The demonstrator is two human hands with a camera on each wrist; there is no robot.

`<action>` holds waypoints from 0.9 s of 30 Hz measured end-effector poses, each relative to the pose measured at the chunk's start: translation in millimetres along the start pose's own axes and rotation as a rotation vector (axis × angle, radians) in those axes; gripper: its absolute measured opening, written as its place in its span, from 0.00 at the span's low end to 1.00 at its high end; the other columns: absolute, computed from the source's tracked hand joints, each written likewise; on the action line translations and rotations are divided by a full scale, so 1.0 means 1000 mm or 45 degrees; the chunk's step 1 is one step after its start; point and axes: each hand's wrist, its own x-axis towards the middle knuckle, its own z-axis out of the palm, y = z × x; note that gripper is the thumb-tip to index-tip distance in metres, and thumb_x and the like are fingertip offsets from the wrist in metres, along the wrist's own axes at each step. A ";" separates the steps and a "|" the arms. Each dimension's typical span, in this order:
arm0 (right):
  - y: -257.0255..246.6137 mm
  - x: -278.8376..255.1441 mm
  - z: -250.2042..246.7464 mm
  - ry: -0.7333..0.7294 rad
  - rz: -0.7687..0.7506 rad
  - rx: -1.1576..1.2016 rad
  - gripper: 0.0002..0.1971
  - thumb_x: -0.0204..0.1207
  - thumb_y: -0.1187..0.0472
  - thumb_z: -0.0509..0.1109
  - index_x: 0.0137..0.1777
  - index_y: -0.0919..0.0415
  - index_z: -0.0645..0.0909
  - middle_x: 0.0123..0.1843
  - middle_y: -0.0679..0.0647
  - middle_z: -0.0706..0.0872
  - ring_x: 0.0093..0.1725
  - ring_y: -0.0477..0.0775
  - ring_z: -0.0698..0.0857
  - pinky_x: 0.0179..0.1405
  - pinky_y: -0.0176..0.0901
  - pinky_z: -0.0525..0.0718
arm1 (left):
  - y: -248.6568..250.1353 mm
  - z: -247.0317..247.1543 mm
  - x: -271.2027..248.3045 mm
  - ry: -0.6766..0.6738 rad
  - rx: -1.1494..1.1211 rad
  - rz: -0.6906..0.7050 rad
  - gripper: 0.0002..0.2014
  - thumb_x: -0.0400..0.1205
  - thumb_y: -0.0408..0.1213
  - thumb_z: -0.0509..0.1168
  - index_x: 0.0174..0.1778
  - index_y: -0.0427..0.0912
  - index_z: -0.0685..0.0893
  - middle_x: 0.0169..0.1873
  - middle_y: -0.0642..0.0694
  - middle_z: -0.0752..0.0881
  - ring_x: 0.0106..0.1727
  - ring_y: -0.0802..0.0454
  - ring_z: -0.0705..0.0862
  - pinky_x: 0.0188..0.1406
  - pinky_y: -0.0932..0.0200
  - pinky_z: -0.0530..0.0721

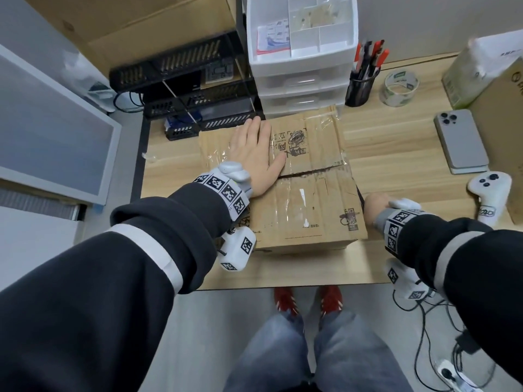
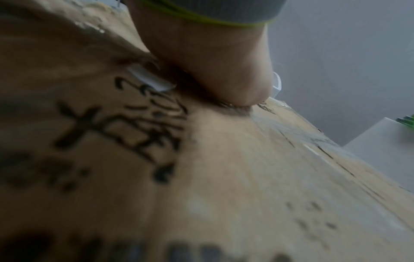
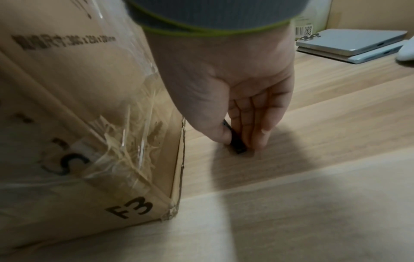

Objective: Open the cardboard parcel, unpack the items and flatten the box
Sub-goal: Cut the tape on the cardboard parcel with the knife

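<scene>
A brown cardboard parcel (image 1: 305, 210) wrapped in clear tape stands on the wooden desk (image 1: 396, 250), its top flaps lying closed with a ragged seam across the middle. My left hand (image 1: 260, 148) lies flat on the far top flap, fingers straight; the left wrist view shows its heel (image 2: 212, 67) pressing on the printed cardboard (image 2: 224, 177). My right hand (image 1: 373, 206) is down beside the parcel's right side (image 3: 78, 106). There its thumb and fingers (image 3: 241, 138) pinch a small black object (image 3: 238, 143) whose tip touches the desk.
A white drawer unit (image 1: 300, 66), a black pen cup (image 1: 359, 86) and a tape roll (image 1: 399, 87) stand behind the parcel. Two stacked phones (image 1: 460, 140), a white controller (image 1: 489, 190) and a large carton (image 1: 506, 114) lie to the right. Black trays (image 1: 192, 89) sit at the back left.
</scene>
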 end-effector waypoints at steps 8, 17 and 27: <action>0.023 -0.026 -0.058 0.024 0.020 0.200 0.10 0.80 0.60 0.65 0.48 0.67 0.83 0.38 0.55 0.85 0.42 0.57 0.85 0.48 0.45 0.83 | -0.003 -0.028 0.007 -0.212 -0.006 0.028 0.40 0.86 0.60 0.57 0.89 0.40 0.57 0.89 0.38 0.56 0.89 0.39 0.53 0.87 0.46 0.51; 0.047 -0.058 -0.165 0.391 -0.119 0.429 0.14 0.76 0.57 0.67 0.35 0.66 0.87 0.29 0.57 0.91 0.35 0.59 0.90 0.43 0.49 0.90 | -0.050 -0.088 0.000 -0.518 0.063 -0.027 0.50 0.67 0.66 0.74 0.82 0.45 0.68 0.74 0.42 0.72 0.73 0.41 0.74 0.63 0.51 0.73; -0.039 -0.098 -0.210 -0.035 -0.769 1.165 0.05 0.79 0.66 0.72 0.43 0.65 0.81 0.40 0.66 0.87 0.30 0.52 0.85 0.35 0.42 0.89 | -0.082 -0.121 -0.007 -0.838 0.176 -0.130 0.51 0.50 0.66 0.85 0.66 0.47 0.75 0.65 0.50 0.73 0.60 0.48 0.79 0.54 0.51 0.81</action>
